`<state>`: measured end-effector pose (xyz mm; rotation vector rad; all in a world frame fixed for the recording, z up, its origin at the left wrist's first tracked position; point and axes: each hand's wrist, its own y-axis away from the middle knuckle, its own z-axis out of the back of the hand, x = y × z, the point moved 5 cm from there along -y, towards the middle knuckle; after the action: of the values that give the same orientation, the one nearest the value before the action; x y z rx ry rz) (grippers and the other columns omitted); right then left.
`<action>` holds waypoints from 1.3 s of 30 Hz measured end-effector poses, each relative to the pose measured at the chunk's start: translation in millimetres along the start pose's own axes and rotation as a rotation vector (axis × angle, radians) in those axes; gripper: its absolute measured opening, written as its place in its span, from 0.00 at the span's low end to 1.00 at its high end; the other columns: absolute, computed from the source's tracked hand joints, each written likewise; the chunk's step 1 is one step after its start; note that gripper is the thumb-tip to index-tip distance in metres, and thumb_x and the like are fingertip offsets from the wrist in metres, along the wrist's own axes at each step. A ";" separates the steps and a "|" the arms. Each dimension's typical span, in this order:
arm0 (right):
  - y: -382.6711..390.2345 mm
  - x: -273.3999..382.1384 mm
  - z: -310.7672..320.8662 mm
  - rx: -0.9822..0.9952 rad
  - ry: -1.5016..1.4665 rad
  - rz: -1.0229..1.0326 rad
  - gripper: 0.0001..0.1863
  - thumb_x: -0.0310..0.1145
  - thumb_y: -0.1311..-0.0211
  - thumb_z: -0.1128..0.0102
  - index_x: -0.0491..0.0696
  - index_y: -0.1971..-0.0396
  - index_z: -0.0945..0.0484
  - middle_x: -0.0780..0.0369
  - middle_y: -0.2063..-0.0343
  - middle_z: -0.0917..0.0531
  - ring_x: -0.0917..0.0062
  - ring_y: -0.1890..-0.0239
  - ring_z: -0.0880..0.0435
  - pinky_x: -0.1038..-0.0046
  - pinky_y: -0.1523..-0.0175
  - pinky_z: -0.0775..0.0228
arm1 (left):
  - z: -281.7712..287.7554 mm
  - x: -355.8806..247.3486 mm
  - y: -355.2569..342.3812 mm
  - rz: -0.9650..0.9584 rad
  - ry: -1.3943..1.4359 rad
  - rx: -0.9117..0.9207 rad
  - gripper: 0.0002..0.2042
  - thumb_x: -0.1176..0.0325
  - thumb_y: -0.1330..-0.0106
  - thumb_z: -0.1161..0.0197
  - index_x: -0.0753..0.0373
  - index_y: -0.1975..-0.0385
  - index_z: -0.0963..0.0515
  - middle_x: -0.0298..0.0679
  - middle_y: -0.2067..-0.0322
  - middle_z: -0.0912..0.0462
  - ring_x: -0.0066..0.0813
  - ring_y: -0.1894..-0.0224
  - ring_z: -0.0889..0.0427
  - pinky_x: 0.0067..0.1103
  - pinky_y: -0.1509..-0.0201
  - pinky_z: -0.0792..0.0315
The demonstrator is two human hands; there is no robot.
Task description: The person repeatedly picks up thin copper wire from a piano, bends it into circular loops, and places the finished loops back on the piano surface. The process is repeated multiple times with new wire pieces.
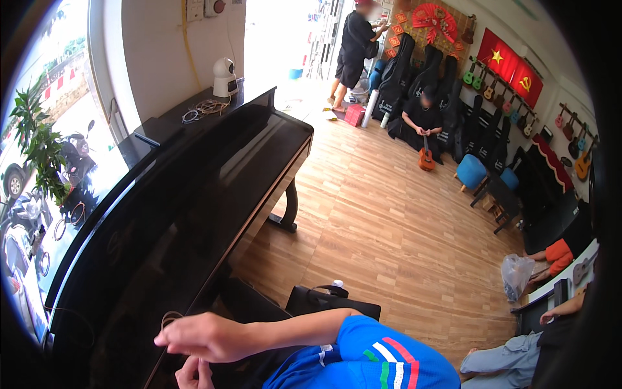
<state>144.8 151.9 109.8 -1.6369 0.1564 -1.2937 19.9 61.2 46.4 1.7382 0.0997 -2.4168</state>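
Note:
Low in the head view, my right hand [204, 337] reaches across from the right, below a blue striped sleeve [398, 360], over the edge of a black upright piano [155, 227]. Its fingers are bent together; what they hold, if anything, is hidden. A thin brown loop [170, 316] shows just behind them, perhaps a cord. My left hand [193, 373] is just beneath, partly cut off by the frame, fingers curled around something too hidden to name.
A black seat [330, 305] is beside the piano. A seated person [421, 117] holds a ukulele [426, 155] among black cases; another stands [353, 48] by the doorway. Two more people's legs [557, 253] [505, 356] show at right. Blue stools [472, 172] stand near a wooden-floored middle [363, 214].

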 end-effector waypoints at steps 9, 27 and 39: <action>16.8 -28.2 -5.7 0.676 0.157 -0.348 0.15 0.34 0.30 0.48 0.38 0.74 0.25 0.51 0.78 0.21 0.55 0.73 0.22 0.62 0.66 0.30 | 26.7 -48.2 14.3 -0.172 -0.316 0.024 0.07 0.71 0.31 0.37 0.68 0.61 0.20 0.45 0.69 0.14 0.27 0.68 0.16 0.22 0.61 0.24; 40.0 -42.6 -7.0 0.621 -1.101 -0.690 0.16 0.36 0.30 0.43 0.36 0.63 0.18 0.61 0.85 0.20 0.81 0.84 0.23 0.78 0.71 0.27 | 24.0 -2.0 17.9 0.029 0.363 -0.103 0.11 0.67 0.27 0.42 0.69 0.65 0.18 0.26 0.79 0.27 0.10 0.78 0.38 0.11 0.74 0.48; 22.3 -28.2 -32.1 0.334 0.312 0.119 0.11 0.29 0.35 0.44 0.36 0.61 0.22 0.50 0.72 0.19 0.59 0.65 0.16 0.64 0.64 0.24 | -2.2 -1.4 7.4 -0.145 -0.222 0.055 0.07 0.72 0.31 0.40 0.70 0.64 0.20 0.50 0.76 0.21 0.27 0.76 0.24 0.24 0.70 0.32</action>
<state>117.6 139.0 72.0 -1.1240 0.2105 -1.3930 23.7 54.5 47.4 1.5190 0.1375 -2.7237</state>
